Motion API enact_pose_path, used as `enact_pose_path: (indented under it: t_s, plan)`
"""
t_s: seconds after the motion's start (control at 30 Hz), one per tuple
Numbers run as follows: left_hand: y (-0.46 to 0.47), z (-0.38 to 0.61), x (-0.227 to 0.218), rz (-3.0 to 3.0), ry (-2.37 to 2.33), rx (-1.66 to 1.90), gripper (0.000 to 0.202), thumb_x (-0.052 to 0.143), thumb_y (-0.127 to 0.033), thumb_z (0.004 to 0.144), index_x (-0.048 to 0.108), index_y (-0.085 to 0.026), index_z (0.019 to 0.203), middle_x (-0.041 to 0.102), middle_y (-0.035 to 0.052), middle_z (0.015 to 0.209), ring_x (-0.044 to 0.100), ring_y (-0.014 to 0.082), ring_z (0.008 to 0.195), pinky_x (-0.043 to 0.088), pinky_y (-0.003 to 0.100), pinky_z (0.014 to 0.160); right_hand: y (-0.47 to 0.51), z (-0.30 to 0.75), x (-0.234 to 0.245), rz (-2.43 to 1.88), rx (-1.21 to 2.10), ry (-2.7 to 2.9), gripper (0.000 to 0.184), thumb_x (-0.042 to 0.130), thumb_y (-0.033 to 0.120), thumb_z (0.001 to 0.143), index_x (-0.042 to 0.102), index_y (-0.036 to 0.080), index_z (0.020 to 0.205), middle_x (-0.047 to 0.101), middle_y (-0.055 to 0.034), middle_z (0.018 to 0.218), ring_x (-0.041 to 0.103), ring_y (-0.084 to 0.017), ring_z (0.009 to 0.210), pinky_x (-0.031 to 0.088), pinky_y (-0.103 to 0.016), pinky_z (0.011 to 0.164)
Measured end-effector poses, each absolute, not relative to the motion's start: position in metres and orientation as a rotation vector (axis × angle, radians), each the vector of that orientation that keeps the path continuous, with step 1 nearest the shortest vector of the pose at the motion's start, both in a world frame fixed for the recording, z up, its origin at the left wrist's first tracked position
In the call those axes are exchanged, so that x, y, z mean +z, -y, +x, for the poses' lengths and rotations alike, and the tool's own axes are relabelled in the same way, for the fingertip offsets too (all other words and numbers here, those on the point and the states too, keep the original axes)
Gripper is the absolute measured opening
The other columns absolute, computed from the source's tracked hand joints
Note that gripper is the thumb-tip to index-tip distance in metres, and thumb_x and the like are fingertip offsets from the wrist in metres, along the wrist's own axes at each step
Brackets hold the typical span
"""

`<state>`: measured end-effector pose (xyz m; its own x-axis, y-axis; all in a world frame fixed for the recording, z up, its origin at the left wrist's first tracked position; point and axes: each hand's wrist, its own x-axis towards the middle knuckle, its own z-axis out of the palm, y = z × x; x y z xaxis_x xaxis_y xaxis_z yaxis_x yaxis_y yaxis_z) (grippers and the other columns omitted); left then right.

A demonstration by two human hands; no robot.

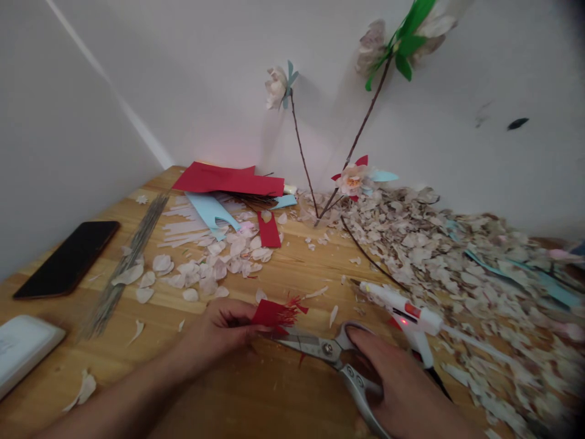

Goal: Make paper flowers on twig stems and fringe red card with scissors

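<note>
My left hand (228, 323) pinches a small piece of red paper (269, 314) above the near middle of the table. Its right end is cut into a thin fringe. My right hand (402, 384) has its fingers in the handles of metal scissors (329, 349). The blades point left and lie at the lower edge of the red paper, close to my left fingertips. A few red snippets hang or lie beneath the blades. Just beyond my right hand rests a white glue gun (393, 302) with a small red light on.
Loose pale petals (228, 259) lie mid-table, with a large heap of dried petals (425, 244) at right. Flower branches (299, 140) stand by the wall. Red sheets (223, 180), wire stems (130, 262), a phone (68, 259) and a white box-like object (27, 347) lie leftward.
</note>
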<state>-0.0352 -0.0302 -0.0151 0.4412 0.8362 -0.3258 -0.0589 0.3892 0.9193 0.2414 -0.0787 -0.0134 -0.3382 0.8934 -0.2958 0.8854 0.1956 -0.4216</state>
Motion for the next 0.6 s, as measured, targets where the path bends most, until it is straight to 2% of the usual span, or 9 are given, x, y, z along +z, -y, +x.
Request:
enact_pose_path:
  t_s: [0.13,0.37,0.6]
  plan:
    - [0.0303,-0.035,-0.0148,1.006,-0.937,0.699,0.02,0.08,-0.032,0.06,0.078,-0.024,0.079,0.079,0.0039,0.078,0.07,0.0172,0.065,0.056,0.02,0.05,0.0781,0.2405,-0.0107,-1.765,0.869,2.419,0.039,0.059,0.016,0.059,0.052,0.023,0.097,0.064,-0.0071,0.102,0.059,-0.026,0.089,0.045,-0.036,0.076]
    - [0.0295,-0.0372,-0.0161,1.005,-0.925,0.689,0.02,0.078,-0.022,0.059,0.078,-0.025,0.08,0.079,0.002,0.081,0.069,0.0157,0.065,0.056,0.019,0.052,0.0762,0.2429,-0.0144,-1.763,0.886,2.38,0.03,0.067,0.021,0.059,0.054,0.024,0.085,0.065,0.0,0.084,0.058,-0.019,0.07,0.04,-0.026,0.062]
    - [0.0311,-0.037,-0.0177,0.955,-0.933,0.686,0.009,0.077,-0.019,0.06,0.078,-0.022,0.069,0.076,0.0001,0.067,0.062,0.0109,0.051,0.053,0.019,0.049,0.0755,0.2436,-0.0178,-1.799,0.873,2.36,0.036,0.074,0.021,0.052,0.053,0.024,0.082,0.061,0.0038,0.077,0.054,-0.017,0.065,0.038,-0.024,0.058]
